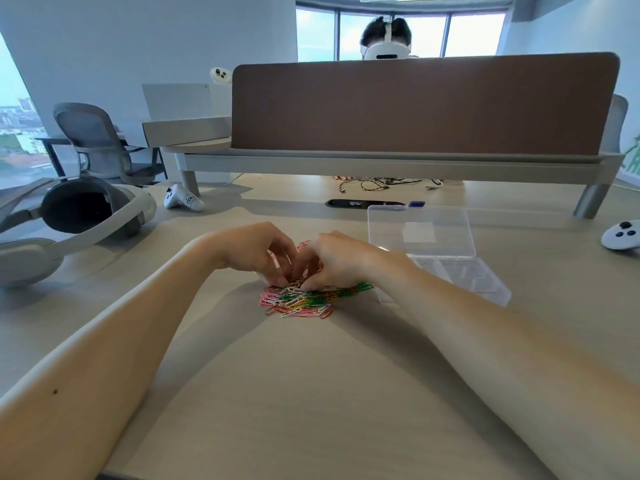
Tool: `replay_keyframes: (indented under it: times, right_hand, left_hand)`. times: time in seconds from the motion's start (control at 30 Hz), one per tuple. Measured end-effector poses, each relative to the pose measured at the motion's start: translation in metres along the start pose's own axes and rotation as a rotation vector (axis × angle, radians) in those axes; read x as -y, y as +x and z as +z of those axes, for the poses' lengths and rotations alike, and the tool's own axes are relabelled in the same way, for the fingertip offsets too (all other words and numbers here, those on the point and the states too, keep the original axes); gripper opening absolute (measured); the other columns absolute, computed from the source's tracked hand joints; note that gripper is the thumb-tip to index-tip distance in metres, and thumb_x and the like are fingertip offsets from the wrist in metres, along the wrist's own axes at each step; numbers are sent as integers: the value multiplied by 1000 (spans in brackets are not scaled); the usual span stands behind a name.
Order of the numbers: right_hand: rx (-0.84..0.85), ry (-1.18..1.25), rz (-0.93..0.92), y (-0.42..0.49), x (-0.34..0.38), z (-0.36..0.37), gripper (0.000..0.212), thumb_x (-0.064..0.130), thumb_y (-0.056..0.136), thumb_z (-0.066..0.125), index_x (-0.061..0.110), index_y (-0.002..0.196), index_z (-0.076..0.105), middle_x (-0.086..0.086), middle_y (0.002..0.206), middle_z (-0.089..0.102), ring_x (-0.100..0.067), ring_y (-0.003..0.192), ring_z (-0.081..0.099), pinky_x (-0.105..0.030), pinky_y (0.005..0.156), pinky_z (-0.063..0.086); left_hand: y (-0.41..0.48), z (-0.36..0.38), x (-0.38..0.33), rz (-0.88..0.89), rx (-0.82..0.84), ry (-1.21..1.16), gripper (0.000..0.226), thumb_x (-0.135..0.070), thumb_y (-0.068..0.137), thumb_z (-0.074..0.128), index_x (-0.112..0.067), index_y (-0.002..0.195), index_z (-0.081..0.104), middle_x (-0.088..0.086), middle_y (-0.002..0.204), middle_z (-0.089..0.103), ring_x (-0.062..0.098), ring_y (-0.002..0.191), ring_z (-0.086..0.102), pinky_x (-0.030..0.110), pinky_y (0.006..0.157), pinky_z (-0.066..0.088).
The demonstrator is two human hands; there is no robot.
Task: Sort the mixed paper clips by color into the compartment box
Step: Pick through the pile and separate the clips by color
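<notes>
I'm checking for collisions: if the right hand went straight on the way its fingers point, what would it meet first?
The right hand aims down-left into the paper clip pile; just beyond, seemingly, the left hand.

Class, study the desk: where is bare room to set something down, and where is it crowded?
Bare desk lies nearer the person than the paper clips, between the forearms, and also between the headset and the left hand. It is crowded where the right hand meets it over the clips, close beside the open box.
</notes>
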State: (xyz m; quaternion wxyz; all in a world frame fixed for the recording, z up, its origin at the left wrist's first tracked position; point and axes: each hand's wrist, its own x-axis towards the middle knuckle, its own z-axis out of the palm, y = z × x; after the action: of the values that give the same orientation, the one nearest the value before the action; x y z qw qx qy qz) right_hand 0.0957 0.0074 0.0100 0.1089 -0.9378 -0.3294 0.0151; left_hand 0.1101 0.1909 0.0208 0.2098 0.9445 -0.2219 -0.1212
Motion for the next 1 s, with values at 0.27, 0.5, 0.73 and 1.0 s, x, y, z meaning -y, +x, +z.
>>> replay_keyframes:
  times: [0.27,0.5,0.73,1.0]
  right_hand:
    - [-84,99,101,-3,-14,-12,18,26,88,68,18,103,76,4,95,72,-10,84,64,-23,70,48]
    - [-29,141,156,-6,-21,-13,23,30,91,65,18,108,74,3,103,71,-11,87,63,-31,81,54]
    - [-73,86,148,-6,-23,-12,25,25,88,68,19,112,73,1,110,70,-10,89,59,-20,71,44]
    - [-56,122,102,-6,-15,-11,28,28,90,68,20,116,71,2,115,69,-12,95,60,-25,82,48]
  left_hand:
    - [2,0,-1,32,4,-5,22,-15,82,74,-29,98,71,-10,92,72,9,76,69,21,72,56]
    - [2,3,-6,34,27,29,14,-28,82,73,-27,96,74,-7,95,73,16,81,66,25,65,57]
    - [8,13,-12,57,-35,174,13,-30,84,70,-23,94,74,-13,87,70,2,74,58,13,68,39]
    - [7,7,-12,90,-143,107,11,-24,87,68,-19,94,75,-9,83,70,3,71,58,16,70,41]
